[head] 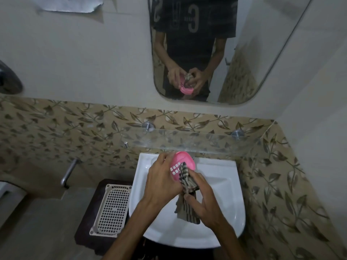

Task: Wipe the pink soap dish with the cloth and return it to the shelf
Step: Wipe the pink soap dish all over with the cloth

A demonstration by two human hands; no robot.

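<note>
My left hand (161, 182) grips the pink soap dish (185, 162) by its left side, holding it tilted over the white sink (223, 184). The dish has rows of small square holes near my fingers. My right hand (203, 200) holds a striped brown and beige cloth (185, 177), bunched and pressed into the dish. The cloth's loose end hangs down over the basin. The glass shelf (216, 141) runs along the wall just above the dish and carries nothing I can see.
A mirror (244, 53) above the shelf reflects my hands and the dish. A beige perforated plastic basket (110, 207) lies on a dark stool left of the sink. A metal tap (69, 171) juts from the leaf-patterned tile wall at left.
</note>
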